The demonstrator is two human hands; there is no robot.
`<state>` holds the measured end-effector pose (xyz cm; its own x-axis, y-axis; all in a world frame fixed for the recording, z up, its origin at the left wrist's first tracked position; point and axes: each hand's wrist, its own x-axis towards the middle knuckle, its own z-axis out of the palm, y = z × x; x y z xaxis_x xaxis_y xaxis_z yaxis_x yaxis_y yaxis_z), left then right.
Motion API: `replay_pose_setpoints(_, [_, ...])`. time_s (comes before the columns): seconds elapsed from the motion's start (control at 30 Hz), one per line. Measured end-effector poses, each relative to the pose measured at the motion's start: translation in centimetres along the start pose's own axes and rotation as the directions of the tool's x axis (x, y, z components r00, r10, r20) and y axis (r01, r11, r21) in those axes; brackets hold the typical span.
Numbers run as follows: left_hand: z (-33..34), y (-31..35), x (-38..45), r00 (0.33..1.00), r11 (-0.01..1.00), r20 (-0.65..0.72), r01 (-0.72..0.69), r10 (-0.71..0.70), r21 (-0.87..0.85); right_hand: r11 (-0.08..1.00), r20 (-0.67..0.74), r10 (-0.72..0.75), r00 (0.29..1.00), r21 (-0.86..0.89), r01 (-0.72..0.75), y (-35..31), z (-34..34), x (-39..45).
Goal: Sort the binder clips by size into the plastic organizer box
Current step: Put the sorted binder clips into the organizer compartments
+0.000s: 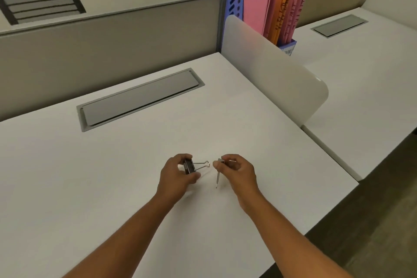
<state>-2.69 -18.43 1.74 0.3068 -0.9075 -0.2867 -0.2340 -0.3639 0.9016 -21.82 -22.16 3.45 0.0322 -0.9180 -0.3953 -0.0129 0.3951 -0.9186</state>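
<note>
Little of the sorting looks done from where I stand: no plastic organizer box shows anywhere in view, so I cannot tell whether any clip has gone into a compartment, and the two clips I can see are both in the person's hands rather than put away. The left hand (178,172) hovers just above the white tabletop (90,187), fingers curled round the black body of a larger binder clip (190,166), thumb below and fingers over the top, so its grip is pinching that clip with the wire handles pointing right toward the other hand. The right hand (235,170) sits just beside it, its grip pinched on a smaller binder clip (220,161) held between thumb and forefinger; one wire handle hangs down from it toward the tabletop, though I cannot tell if the tip touches. The two clips are near each other but apart, and I judge the person is comparing their sizes before placing them. Both forearms reach in from the near edge, roughly level, wrists slightly bent inward. Farther back a grey cable hatch (140,99) is set in the tabletop, a frosted divider (270,70) stands to the right, and behind it a blue file holder (234,2) carries pink and orange folders (268,0). Finding the box and dropping each clip in its place is all left to do.
</note>
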Motion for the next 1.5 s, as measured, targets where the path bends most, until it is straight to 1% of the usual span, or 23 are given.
replay_pose_setpoints(0.07, [-2.0,-1.1,-2.1,0.997,0.986,-0.034,0.070,-0.076,-0.149,0.985,0.094,0.064,0.993,0.152,-0.078,-0.1,1.9,-1.6])
replay_pose_setpoints(0.13, [-4.4,-1.8,-4.5,0.991,0.970,-0.080,0.090,-0.111,-0.226,0.964,0.188,0.096,0.977,0.228,-0.139,-0.2,4.3,-3.3])
replay_pose_setpoints(0.23, [-9.2,-2.3,-8.9,0.982,0.941,-0.124,0.097,-0.143,-0.324,0.953,0.278,0.121,0.953,0.238,-0.190,-0.5,9.0,-6.4])
replay_pose_setpoints(0.3, [-13.0,-2.5,-11.9,0.980,0.918,-0.136,0.083,-0.146,-0.389,0.958,0.330,0.126,0.935,0.204,-0.201,-0.5,12.5,-8.9])
replay_pose_setpoints(0.37, [-16.8,-2.9,-15.0,0.971,0.907,-0.191,0.052,-0.144,-0.419,0.968,0.386,0.136,0.913,0.143,-0.205,-0.3,16.0,-11.5])
replay_pose_setpoints(0.5, [-23.8,-6.0,-21.0,0.907,0.939,-0.391,0.014,-0.157,-0.345,0.981,0.513,0.169,0.841,-0.009,-0.192,0.7,23.2,-16.9])
replay_pose_setpoints(0.6, [-28.3,-9.2,-25.5,0.827,0.932,-0.529,-0.015,-0.193,-0.363,0.977,0.596,0.207,0.776,-0.089,-0.192,2.3,28.7,-20.7])
replay_pose_setpoints(0.67, [-31.3,-11.4,-28.2,0.758,0.946,-0.622,-0.023,-0.195,-0.324,0.971,0.630,0.237,0.740,-0.134,-0.197,3.7,32.5,-23.1])
replay_pose_setpoints(0.8, [-36.3,-14.6,-30.7,0.649,0.967,-0.735,0.004,-0.196,-0.254,0.961,0.659,0.278,0.699,-0.183,-0.210,5.8,37.7,-26.6])
replay_pose_setpoints(0.9, [-39.9,-16.2,-30.5,0.615,0.979,-0.774,-0.012,-0.152,-0.202,0.957,0.667,0.290,0.686,-0.189,-0.221,6.7,40.1,-28.4])
replay_pose_setpoints(1.0, [-42.3,-17.5,-28.5,0.619,0.998,-0.784,0.062,-0.043,-0.006,0.955,0.668,0.293,0.684,-0.172,-0.242,7.1,41.1,-29.4])
replay_pose_setpoints(1.07, [-43.3,-18.4,-26.6,0.635,0.972,-0.772,0.162,0.028,0.168,0.957,0.669,0.284,0.686,-0.157,-0.243,7.0,41.3,-29.7])
replay_pose_setpoints(1.13, [-43.8,-19.1,-24.8,0.673,0.890,-0.736,0.288,0.074,0.353,0.960,0.661,0.276,0.698,-0.154,-0.233,6.7,41.3,-29.8])
replay_pose_setpoints(1.2, [-43.9,-19.8,-23.6,0.720,0.761,-0.685,0.384,0.107,0.522,0.967,0.651,0.254,0.715,-0.165,-0.194,6.4,41.2,-30.0])
replay_pose_setpoints(1.23, [-43.9,-20.1,-23.3,0.743,0.699,-0.659,0.411,0.115,0.585,0.971,0.646,0.240,0.725,-0.177,-0.163,6.2,41.2,-30.1])
replay_pose_setpoints(1.27, [-43.8,-20.5,-23.1,0.761,0.651,-0.637,0.423,0.121,0.630,0.973,0.638,0.223,0.737,-0.194,-0.126,5.9,41.3,-30.3])
replay_pose_setpoints(1.33, [-43.9,-21.2,-23.1,0.780,0.614,-0.612,0.420,0.132,0.668,0.970,0.621,0.181,0.763,-0.240,-0.035,5.3,41.6,-30.5])
replay_pose_setpoints(1.43, [-44.2,-21.8,-23.4,0.783,0.639,-0.600,0.378,0.165,0.670,0.933,0.619,0.093,0.780,-0.328,0.149,4.6,42.8,-30.7])
replay_pose_setpoints(1.5, [-44.5,-21.8,-23.9,0.770,0.700,-0.612,0.338,0.179,0.630,0.891,0.638,0.028,0.769,-0.365,0.270,4.3,43.9,-30.6])
